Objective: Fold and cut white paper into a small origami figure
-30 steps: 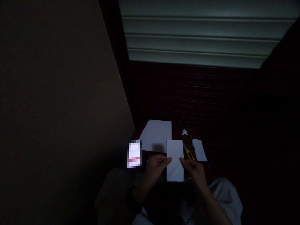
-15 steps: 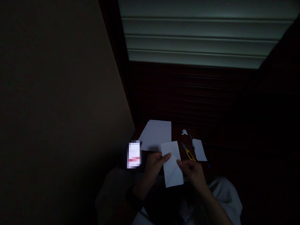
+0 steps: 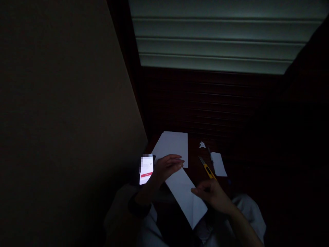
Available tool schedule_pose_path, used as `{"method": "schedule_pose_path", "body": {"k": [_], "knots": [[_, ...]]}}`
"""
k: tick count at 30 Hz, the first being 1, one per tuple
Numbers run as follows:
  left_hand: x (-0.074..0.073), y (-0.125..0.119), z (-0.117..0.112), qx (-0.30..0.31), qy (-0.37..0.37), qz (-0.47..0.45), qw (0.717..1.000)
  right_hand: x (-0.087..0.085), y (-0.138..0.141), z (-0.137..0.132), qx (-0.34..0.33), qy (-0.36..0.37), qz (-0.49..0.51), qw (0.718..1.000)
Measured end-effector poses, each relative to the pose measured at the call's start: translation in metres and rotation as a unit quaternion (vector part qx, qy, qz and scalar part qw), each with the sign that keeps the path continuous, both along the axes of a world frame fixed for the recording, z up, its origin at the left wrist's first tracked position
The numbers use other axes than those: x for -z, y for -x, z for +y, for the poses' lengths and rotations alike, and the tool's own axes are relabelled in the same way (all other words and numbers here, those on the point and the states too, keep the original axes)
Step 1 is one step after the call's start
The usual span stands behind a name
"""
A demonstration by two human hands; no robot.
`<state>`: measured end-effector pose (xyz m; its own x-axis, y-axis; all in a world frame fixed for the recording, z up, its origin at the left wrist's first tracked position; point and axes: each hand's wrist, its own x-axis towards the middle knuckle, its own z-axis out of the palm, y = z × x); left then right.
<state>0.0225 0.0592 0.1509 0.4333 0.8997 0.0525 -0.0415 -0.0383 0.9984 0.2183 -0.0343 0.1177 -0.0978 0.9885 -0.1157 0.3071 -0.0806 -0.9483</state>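
My left hand (image 3: 168,167) is over the upper end of a folded white sheet of paper (image 3: 187,197), its fingers stretched out and slightly apart. That end of the sheet is partly hidden beneath the hand. My right hand (image 3: 212,195) pinches the sheet's right edge between thumb and fingers. The sheet slants down to the right over my lap, and a crease shows near its lower end. Beyond my right hand lies a yellow utility knife (image 3: 208,170), its blade pointing up and left.
A stack of white paper (image 3: 172,144) lies behind my left hand. To the left is a lit phone (image 3: 146,175). On the right are a small cut or folded paper piece (image 3: 202,144), a dark pen (image 3: 211,156) and a smaller white sheet (image 3: 219,164). A wall (image 3: 102,103) borders the left.
The folded sheet has turned from nearly upright to slanting, its lower end nearer my lap. My left hand has moved up and its fingers have straightened; my right hand has moved slightly down.
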Motion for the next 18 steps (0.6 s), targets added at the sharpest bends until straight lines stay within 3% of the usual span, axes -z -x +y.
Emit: {"method": "schedule_pose_path", "body": {"k": [2, 4, 7, 12, 18], "knots": [[-0.009, 0.004, 0.001, 0.101, -0.066, 0.083, 0.989, -0.004, -0.005, 0.001, -0.068, -0.003, -0.051, 0.996], [-0.013, 0.004, -0.002, 0.202, -0.113, 0.164, 0.959, -0.009, -0.007, 0.004, -0.117, -0.028, -0.091, 0.989], [-0.008, 0.0, -0.006, 0.287, -0.141, 0.232, 0.919, -0.016, -0.007, 0.008, -0.16, -0.082, -0.131, 0.975], [0.007, -0.005, -0.005, 0.296, -0.142, 0.251, 0.911, -0.022, -0.005, 0.011, -0.176, -0.114, -0.173, 0.962], [0.009, -0.001, 0.0, 0.292, -0.122, 0.283, 0.905, -0.024, -0.015, 0.011, -0.194, -0.06, -0.189, 0.961]]}}
